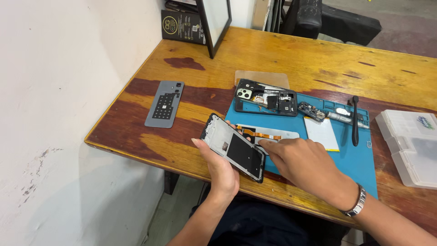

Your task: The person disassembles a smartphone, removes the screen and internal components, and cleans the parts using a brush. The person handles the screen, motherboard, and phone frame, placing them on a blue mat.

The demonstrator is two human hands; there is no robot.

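My left hand (pixel 221 171) grips a phone display frame (pixel 233 147), black-edged with a grey metal inside and a dark patch, tilted over the table's near edge. My right hand (pixel 304 165), with a metal watch band at the wrist, rests on the blue work mat (pixel 359 159); its fingertips touch the frame's right side. Just behind the frame lies a white part with an orange flex cable (pixel 266 134). Farther back on the mat sits a black phone mid-frame with camera module (pixel 265 98).
A white battery (pixel 321 133), a circuit board (pixel 312 111), a metal tool (pixel 348 118) and a black spudger (pixel 355 120) lie on the mat. A grey back cover (pixel 165 104) lies left on the wooden table (pixel 282 54). Clear plastic boxes (pixel 409 146) stand right; a framed panel (pixel 214 23) leans at the back.
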